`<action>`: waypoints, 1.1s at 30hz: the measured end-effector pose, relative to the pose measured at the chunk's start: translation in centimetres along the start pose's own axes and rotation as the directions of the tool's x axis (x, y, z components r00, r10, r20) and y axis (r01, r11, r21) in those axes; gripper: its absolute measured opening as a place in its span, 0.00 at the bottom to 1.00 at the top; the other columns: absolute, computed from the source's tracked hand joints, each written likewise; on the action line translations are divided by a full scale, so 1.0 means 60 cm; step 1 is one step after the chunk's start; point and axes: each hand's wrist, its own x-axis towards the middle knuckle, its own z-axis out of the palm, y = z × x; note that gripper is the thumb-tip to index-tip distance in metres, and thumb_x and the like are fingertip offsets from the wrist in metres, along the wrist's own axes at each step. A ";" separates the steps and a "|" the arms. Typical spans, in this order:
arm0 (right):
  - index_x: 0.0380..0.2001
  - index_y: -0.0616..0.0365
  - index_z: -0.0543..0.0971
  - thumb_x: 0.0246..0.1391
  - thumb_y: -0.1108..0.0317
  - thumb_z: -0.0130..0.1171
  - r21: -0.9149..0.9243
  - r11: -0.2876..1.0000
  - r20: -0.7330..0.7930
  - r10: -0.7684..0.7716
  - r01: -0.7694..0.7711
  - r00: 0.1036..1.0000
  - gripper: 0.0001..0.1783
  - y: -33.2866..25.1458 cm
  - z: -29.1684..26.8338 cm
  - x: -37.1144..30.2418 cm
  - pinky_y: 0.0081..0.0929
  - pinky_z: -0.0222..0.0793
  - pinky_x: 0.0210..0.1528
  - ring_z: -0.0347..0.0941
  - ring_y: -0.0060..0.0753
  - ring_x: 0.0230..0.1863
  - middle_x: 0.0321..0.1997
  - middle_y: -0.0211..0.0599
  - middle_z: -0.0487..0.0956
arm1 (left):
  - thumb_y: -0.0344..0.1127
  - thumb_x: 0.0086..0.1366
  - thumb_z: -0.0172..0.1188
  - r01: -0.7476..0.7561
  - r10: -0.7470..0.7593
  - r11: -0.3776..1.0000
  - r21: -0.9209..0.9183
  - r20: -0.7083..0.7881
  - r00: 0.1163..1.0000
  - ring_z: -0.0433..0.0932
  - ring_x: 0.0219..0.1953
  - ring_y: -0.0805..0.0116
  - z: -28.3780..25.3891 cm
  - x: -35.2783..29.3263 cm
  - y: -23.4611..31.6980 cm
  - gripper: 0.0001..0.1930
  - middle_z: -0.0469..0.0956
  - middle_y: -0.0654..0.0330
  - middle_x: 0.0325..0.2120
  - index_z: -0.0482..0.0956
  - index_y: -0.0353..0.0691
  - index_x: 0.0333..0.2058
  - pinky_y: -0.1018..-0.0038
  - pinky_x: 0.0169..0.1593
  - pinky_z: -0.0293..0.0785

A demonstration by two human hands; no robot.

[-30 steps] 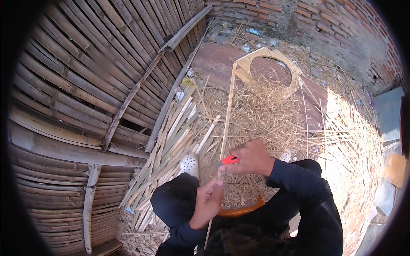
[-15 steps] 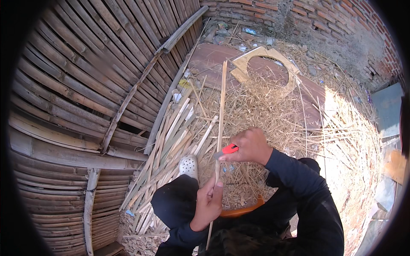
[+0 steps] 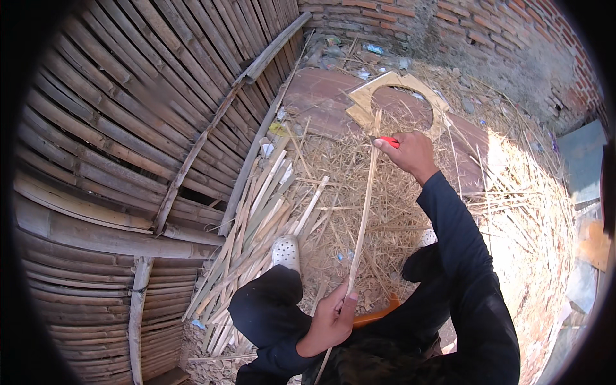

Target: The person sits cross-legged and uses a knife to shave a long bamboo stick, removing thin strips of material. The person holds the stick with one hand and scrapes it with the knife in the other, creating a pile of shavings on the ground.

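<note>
A long, thin bamboo strip (image 3: 364, 228) runs from my lap up over the shavings, its far end tilted slightly right. My left hand (image 3: 331, 319) is closed around its lower part. Near the strip's far end, my right hand (image 3: 410, 153) grips a knife with a red handle (image 3: 389, 142). The blade lies against the strip, mostly too small to make out. Pale curled shavings (image 3: 346, 173) cover the ground beneath both hands.
A pile of split bamboo strips (image 3: 256, 234) lies left, beside my white clog (image 3: 286, 251). Ahead, a wooden board with a round cut-out (image 3: 364, 96) rests on a brown panel (image 3: 314, 96). A bamboo wall (image 3: 128, 128) stands left, a brick wall (image 3: 494, 38) behind. Under me shows an orange seat edge (image 3: 378, 312).
My right hand with the knife has moved away from me along the strip to its far end. The strip's far end has swung right, and my left hand has shifted slightly right and nearer.
</note>
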 end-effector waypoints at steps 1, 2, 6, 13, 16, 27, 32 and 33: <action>0.17 0.58 0.81 0.48 0.27 0.46 -0.016 1.000 -0.002 0.014 -0.014 1.000 0.41 0.018 0.003 0.010 0.43 0.67 0.25 0.74 0.49 0.20 0.13 0.45 0.74 | 0.29 0.71 0.45 0.012 -0.012 1.000 0.011 0.027 1.000 0.52 0.22 0.89 -0.001 -0.002 -0.003 0.22 0.59 0.76 0.22 0.60 0.33 0.62 0.87 0.25 0.48; 0.18 0.60 0.81 0.48 0.26 0.45 -0.029 0.995 -0.043 0.096 -0.097 0.994 0.43 0.037 0.010 0.020 0.44 0.68 0.27 0.75 0.51 0.22 0.15 0.49 0.75 | 0.29 0.71 0.45 0.025 -0.026 0.999 0.024 0.052 0.998 0.52 0.22 0.89 -0.003 -0.007 -0.008 0.22 0.59 0.76 0.22 0.60 0.33 0.62 0.86 0.25 0.48; 0.20 0.68 0.81 0.50 0.25 0.41 0.074 0.885 -0.047 0.464 -0.460 0.885 0.48 0.182 0.003 0.058 0.46 0.69 0.33 0.76 0.59 0.28 0.22 0.61 0.76 | 0.29 0.71 0.45 -0.209 0.159 0.969 0.133 0.312 0.937 0.52 0.23 0.88 0.007 -0.038 -0.050 0.22 0.60 0.76 0.23 0.60 0.33 0.62 0.87 0.25 0.49; 0.12 0.59 0.76 0.51 0.28 0.45 0.183 0.966 0.189 0.145 -0.180 0.971 0.42 0.034 -0.014 -0.037 0.42 0.65 0.25 0.73 0.48 0.19 0.11 0.45 0.71 | 0.40 0.73 0.38 0.141 -0.148 0.972 -0.187 -0.020 0.989 0.55 0.09 0.83 -0.042 0.007 0.017 0.20 0.62 0.68 0.09 0.68 0.32 0.53 0.85 0.17 0.54; 0.11 0.54 0.77 0.47 0.28 0.50 0.194 0.947 0.199 -0.293 0.255 0.935 0.37 -0.093 -0.024 -0.122 0.39 0.64 0.20 0.72 0.45 0.16 0.10 0.41 0.72 | 0.41 0.73 0.37 0.107 -0.125 0.957 -0.269 -0.053 0.991 0.54 0.08 0.81 -0.047 0.011 0.020 0.20 0.62 0.67 0.08 0.70 0.31 0.48 0.83 0.18 0.55; 0.14 0.46 0.82 0.39 0.27 0.57 0.307 0.835 0.166 -0.520 0.457 0.838 0.32 -0.140 -0.020 -0.184 0.32 0.62 0.15 0.71 0.37 0.11 0.09 0.34 0.73 | 0.40 0.74 0.39 0.080 -0.101 0.978 -0.194 -0.104 0.989 0.57 0.13 0.84 -0.036 0.034 0.037 0.17 0.61 0.69 0.11 0.73 0.36 0.47 0.85 0.20 0.53; 0.07 0.52 0.71 0.36 0.30 0.62 0.289 0.826 0.101 -0.529 0.484 0.843 0.34 -0.137 -0.007 -0.181 0.32 0.61 0.15 0.68 0.39 0.11 0.08 0.33 0.69 | 0.40 0.73 0.40 0.013 -0.025 0.996 -0.090 -0.134 0.991 0.56 0.14 0.86 -0.036 0.040 0.011 0.16 0.60 0.71 0.11 0.73 0.38 0.47 0.84 0.21 0.52; 0.07 0.52 0.71 0.35 0.29 0.62 0.277 0.824 0.093 -0.535 0.494 0.840 0.35 -0.134 -0.003 -0.179 0.32 0.61 0.15 0.68 0.39 0.11 0.08 0.33 0.69 | 0.40 0.73 0.40 0.015 -0.026 0.997 -0.080 -0.133 0.991 0.56 0.15 0.86 -0.035 0.041 0.011 0.16 0.60 0.71 0.11 0.73 0.38 0.47 0.84 0.21 0.52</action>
